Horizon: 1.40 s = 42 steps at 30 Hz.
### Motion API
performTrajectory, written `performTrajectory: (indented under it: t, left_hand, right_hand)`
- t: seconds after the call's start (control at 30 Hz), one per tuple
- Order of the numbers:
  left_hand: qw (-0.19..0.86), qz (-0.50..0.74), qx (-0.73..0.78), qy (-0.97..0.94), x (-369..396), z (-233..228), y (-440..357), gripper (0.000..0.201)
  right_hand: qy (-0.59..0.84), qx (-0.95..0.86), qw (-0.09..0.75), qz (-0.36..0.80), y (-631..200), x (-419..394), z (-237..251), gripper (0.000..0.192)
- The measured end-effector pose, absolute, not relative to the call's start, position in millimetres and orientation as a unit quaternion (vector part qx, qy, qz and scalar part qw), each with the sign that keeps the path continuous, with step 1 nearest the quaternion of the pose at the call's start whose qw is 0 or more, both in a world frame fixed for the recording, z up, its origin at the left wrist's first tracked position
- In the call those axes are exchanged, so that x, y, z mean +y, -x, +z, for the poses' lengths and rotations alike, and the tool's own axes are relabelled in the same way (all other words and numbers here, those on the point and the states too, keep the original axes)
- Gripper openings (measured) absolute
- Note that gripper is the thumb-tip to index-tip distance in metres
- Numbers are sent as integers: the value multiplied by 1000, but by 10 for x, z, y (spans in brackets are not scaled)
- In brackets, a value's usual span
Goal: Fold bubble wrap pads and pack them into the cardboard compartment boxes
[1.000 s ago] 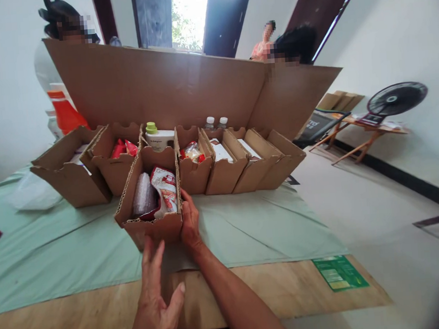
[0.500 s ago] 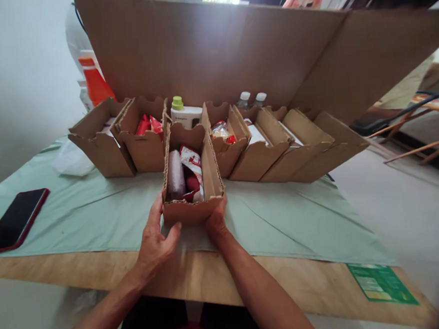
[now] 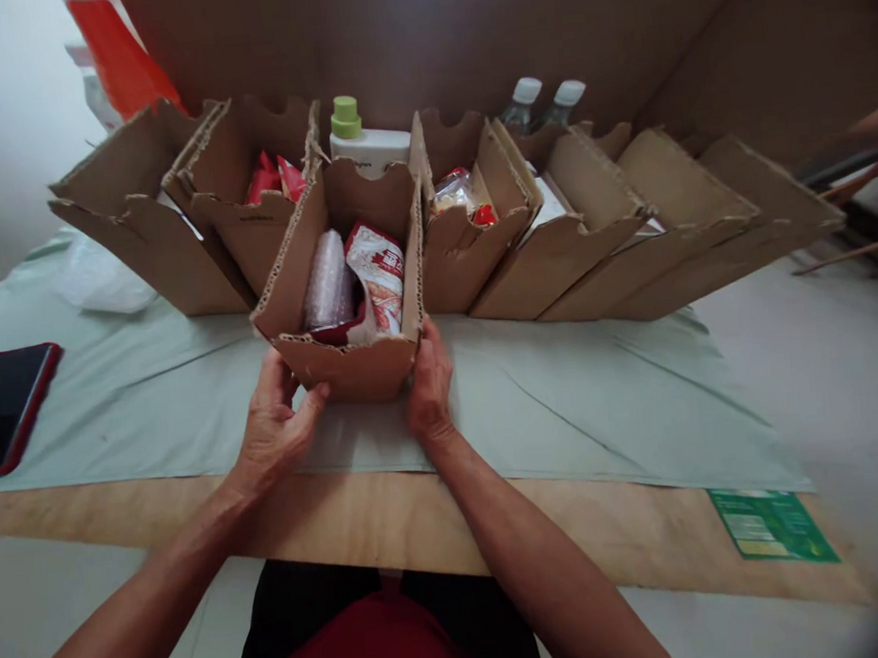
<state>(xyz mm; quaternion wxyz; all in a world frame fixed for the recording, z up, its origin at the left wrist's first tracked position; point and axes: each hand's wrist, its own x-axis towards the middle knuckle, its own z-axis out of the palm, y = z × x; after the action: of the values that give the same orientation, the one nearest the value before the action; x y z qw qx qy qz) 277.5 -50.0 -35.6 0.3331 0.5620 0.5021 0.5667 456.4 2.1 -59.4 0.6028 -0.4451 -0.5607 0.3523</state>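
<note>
Cardboard box (image 3: 351,360), narrow and open-topped, now has a hand on each near corner. A second ago only the right hand (image 3: 428,385) touched its right side while the left hand (image 3: 276,426) hovered open short of it; half a second ago both had closed in, and they sit there still. Box front looks a little raised and tipped toward the person, though its underside is hidden, so whether it has left the cloth (image 3: 565,410) I cannot tell. Judgement: the box is being drawn out of its row, and control has passed from one hand to two.

Grip: left thumb and fingers pinch the box's front-left corner; right hand is pressed flat to the front-right corner, fingers curled round the side. Both hold the box between them, front wall in the gap.

Inside the box: a bubble-wrapped roll (image 3: 327,287) left, a red-and-white packet (image 3: 380,283) right. Behind the box, a white bottle (image 3: 366,144) with a green cap. Boxes in the row flank it on both sides. Well left of the box, a phone (image 3: 4,404) lies on the worktop (image 3: 611,542).
</note>
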Motion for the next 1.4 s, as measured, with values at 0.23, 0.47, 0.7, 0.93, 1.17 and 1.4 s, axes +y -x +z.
performTrajectory:
  t: [0.23, 0.47, 0.7, 0.93, 1.17, 1.4]
  left_hand:
    - [295, 575, 527, -552, 34, -252, -2929, 54]
    - [207, 484, 661, -535, 622, -167, -2910, 35]
    - [210, 449, 683, -536, 674, -216, -2849, 39]
    - [225, 406, 704, -538, 730, -184, -2785, 40]
    - [256, 383, 698, -548, 807, -191, -2720, 29]
    - [279, 366, 670, -582, 597, -160, -2588, 24]
  right_hand:
    - [468, -476, 650, 364, -4528, 96, -617, 59]
    - [494, -470, 630, 371, -4561, 104, -614, 50]
    - [483, -499, 620, 365, -4591, 108, -597, 39]
    - [474, -577, 581, 322, -4572, 93, -578, 23]
    - [492, -607, 539, 315, -4464, 100, -601, 24]
    - [421, -705, 507, 260, -4127, 331, 73, 31]
